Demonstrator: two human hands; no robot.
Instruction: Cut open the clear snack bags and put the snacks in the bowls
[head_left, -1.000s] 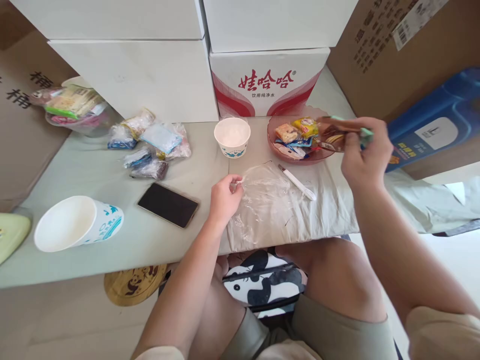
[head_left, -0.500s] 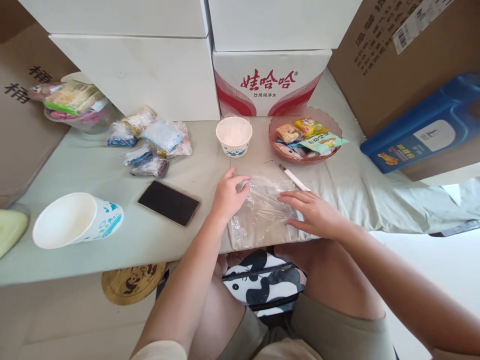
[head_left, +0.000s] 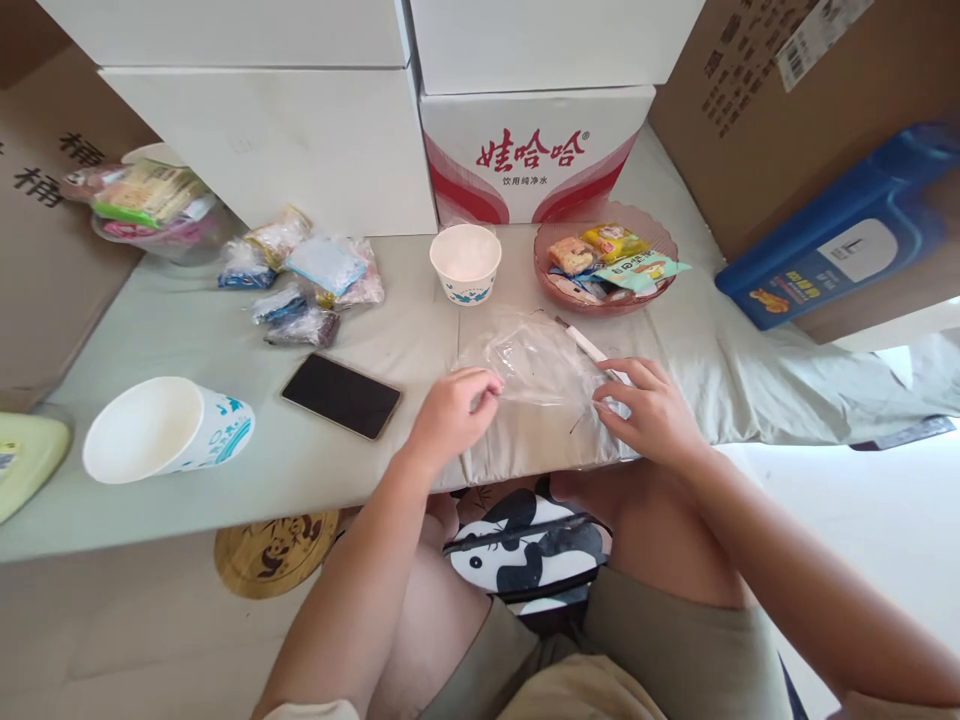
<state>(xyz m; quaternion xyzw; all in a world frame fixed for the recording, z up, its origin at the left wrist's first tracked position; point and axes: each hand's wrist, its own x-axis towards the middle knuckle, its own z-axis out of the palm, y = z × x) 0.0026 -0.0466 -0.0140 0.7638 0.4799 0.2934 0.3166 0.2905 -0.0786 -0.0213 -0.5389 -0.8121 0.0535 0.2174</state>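
A clear plastic bag lies crumpled on the cloth-covered surface in front of me. My left hand pinches its near left edge between thumb and curled fingers. On the other side, my right hand has thumb and fingertips closed on the near right edge. A slim white pen-like tool with a dark tip lies just beyond the right fingers, partly hidden by them. Past the bag stands a white paper cup with a blue pattern.
Snack packets fill a pink glass bowl at the back right. Several wrapped snacks and a phone lie to the left. A large paper bucket rests tilted at far left. Boxes wall the back; a blue bottle leans right.
The plastic bag's near edge has been drawn up and away from the front edge, and it lies farther back. My right fingers have gone from spread to pinching; the left fingers have curled in.
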